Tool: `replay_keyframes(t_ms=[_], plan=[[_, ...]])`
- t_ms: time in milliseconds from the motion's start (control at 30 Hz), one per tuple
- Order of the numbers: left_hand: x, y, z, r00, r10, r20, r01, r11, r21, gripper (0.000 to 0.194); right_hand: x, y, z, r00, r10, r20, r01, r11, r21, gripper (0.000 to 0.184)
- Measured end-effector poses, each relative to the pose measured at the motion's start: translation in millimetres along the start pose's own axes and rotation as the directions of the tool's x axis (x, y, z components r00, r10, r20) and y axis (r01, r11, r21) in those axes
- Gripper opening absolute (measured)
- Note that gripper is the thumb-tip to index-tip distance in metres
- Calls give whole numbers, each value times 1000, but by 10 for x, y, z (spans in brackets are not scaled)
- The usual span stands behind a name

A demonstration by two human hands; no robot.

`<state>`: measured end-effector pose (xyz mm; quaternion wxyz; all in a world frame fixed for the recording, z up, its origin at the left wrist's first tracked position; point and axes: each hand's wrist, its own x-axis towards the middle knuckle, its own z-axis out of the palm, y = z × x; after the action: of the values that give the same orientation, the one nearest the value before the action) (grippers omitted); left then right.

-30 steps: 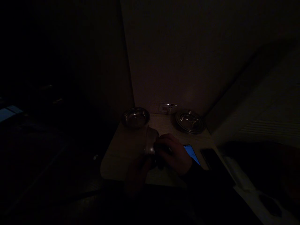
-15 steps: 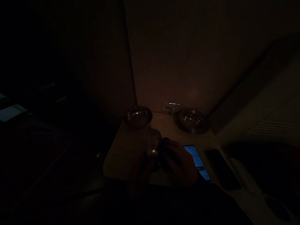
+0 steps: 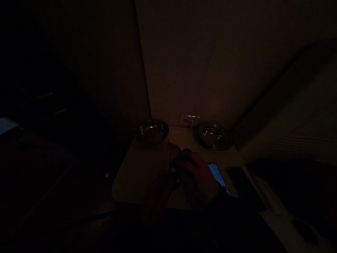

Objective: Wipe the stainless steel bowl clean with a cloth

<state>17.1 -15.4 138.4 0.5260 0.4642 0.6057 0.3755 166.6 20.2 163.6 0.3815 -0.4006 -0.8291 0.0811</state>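
The view is very dark. A shiny metal bowl [image 3: 173, 150], tipped on its side, is held above the front middle of the small table. My left hand [image 3: 157, 198] is closed on its lower edge, with the fingers mostly in shadow. From the right, my right hand [image 3: 198, 177] reaches across the bowl, its fingers bent and pressed against the metal. Something dark, like a bunched cloth [image 3: 186, 150], shows at those fingers; its exact kind is lost in the dark.
On the pale table [image 3: 131, 179], a metal bowl [image 3: 152, 131] stands at the back left and stacked metal dishes [image 3: 214, 135] at the back right. A lit phone [image 3: 218, 177] and a dark phone-like slab [image 3: 246, 188] lie right. Behind is a wall socket [image 3: 189, 120].
My right hand has moved left and farther over the held bowl, covering more of it. The view has shifted slightly, and the picture is dimmer.
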Motion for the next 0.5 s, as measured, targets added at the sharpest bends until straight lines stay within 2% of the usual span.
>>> replay_keyframes(t_ms=[133, 333, 400, 500], plan=[[7, 9, 9, 999, 38, 12, -38, 999, -31, 33, 36, -7, -8, 996, -66, 57, 66, 998, 0, 18], [-28, 57, 51, 999, -5, -51, -1, 995, -105, 31, 78, 13, -15, 997, -38, 60, 36, 999, 38, 18], [-40, 58, 51, 999, 0, -54, -5, 997, -82, 30, 83, 24, -30, 994, -65, 84, 61, 997, 46, 18], [-43, 43, 45, 1000, -4, -5, 4, 1000, -5, 31, 103, 44, -44, 998, -29, 62, 27, 999, 36, 18]])
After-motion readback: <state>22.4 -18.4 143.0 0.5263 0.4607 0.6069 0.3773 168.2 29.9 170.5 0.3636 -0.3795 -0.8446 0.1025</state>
